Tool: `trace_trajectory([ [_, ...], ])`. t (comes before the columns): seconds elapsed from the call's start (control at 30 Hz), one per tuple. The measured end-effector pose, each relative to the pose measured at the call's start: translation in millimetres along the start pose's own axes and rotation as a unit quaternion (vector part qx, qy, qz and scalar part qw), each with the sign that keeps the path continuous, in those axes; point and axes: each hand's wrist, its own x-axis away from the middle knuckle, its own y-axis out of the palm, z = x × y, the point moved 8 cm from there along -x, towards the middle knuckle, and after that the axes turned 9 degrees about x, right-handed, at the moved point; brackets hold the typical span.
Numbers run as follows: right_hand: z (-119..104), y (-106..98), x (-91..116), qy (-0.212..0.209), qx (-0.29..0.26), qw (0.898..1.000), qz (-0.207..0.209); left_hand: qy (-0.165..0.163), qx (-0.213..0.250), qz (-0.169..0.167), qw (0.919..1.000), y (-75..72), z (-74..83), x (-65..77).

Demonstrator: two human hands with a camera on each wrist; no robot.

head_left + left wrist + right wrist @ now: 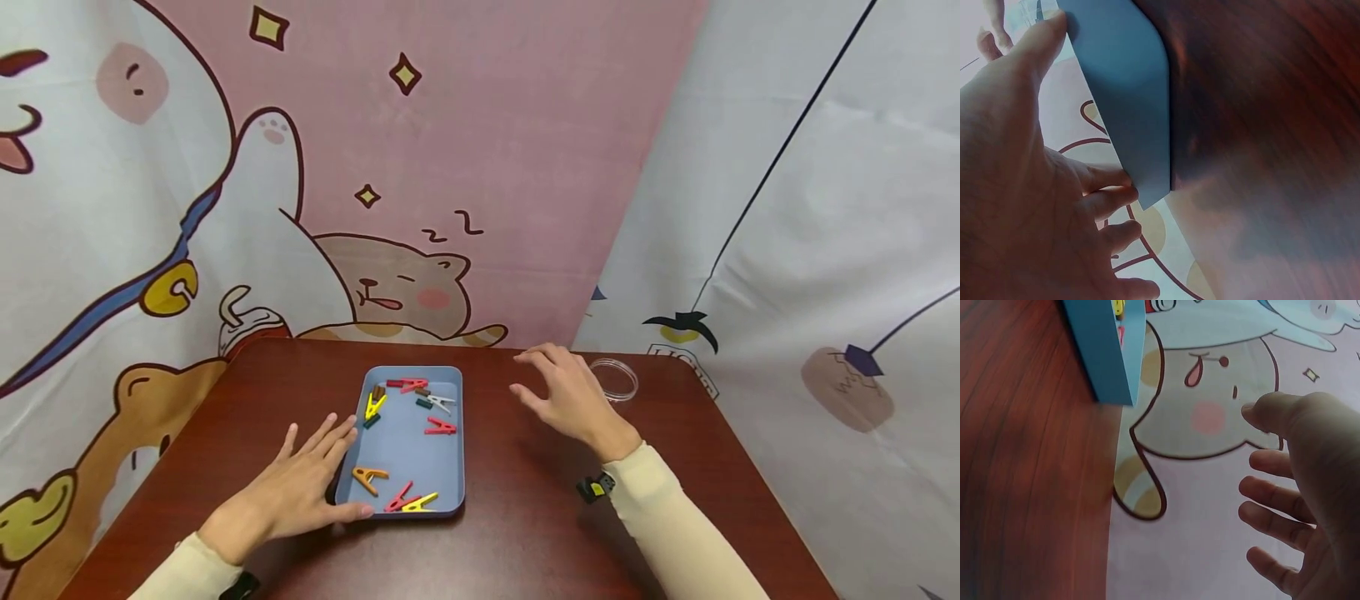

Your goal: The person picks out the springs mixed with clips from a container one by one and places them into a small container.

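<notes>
A shallow blue-grey tray (408, 462) lies on the table with several small spring clamps in it. Among them are an orange clamp (367, 478), a yellow clamp (374, 407), a white clamp (438, 402) and a red clamp (441, 427). My left hand (288, 492) is spread at the tray's left side, fingers fairly straight. In the left wrist view its thumb and fingertips lie along the tray's rim (1129, 106). Raised above the table to the tray's right, my right hand (566, 398) holds nothing, its fingers loosely bent.
Clear rings (634, 385) lie at the back right of the brown table (517, 542), behind my right hand. Small dark pieces, such as a green one (371, 422), lie beside some clamps. A cartoon-printed cloth (525, 167) hangs behind the table.
</notes>
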Motion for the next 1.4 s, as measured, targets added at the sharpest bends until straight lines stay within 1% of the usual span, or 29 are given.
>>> trace_trajectory([
  [0.2,-27,13,-23,-0.022,-0.002,1.000,-0.016,-0.001,0.000,0.000,1.0000,-1.2,-0.6,-0.7],
  [0.4,-47,32,-43,-0.025,-0.008,0.998,-0.054,0.001,0.003,-0.006,1.0000,-0.7,1.4,-3.0],
  [0.5,-57,41,-52,-0.033,-0.016,0.997,-0.067,-0.001,0.005,-0.008,0.9999,-1.0,2.6,-3.5],
  [0.7,-73,55,-66,-0.045,-0.030,0.995,-0.084,-0.002,0.005,-0.011,0.9999,-1.0,3.9,-5.5],
  [0.87,-84,68,-76,-0.042,-0.037,0.993,-0.108,-0.007,0.002,-0.015,0.9999,0.7,1.9,-4.9],
  [0.97,-91,75,-82,-0.041,-0.042,0.991,-0.121,-0.004,-0.001,-0.014,0.9999,-0.7,3.0,-3.9],
  [1.1,-102,85,-92,-0.041,-0.043,0.989,-0.135,0.002,-0.002,-0.013,0.9999,-2.7,3.9,-3.5],
  [1.4,-124,105,-108,-0.044,-0.054,0.984,-0.162,-0.001,-0.002,-0.016,0.9999,-0.9,1.3,-3.9],
])
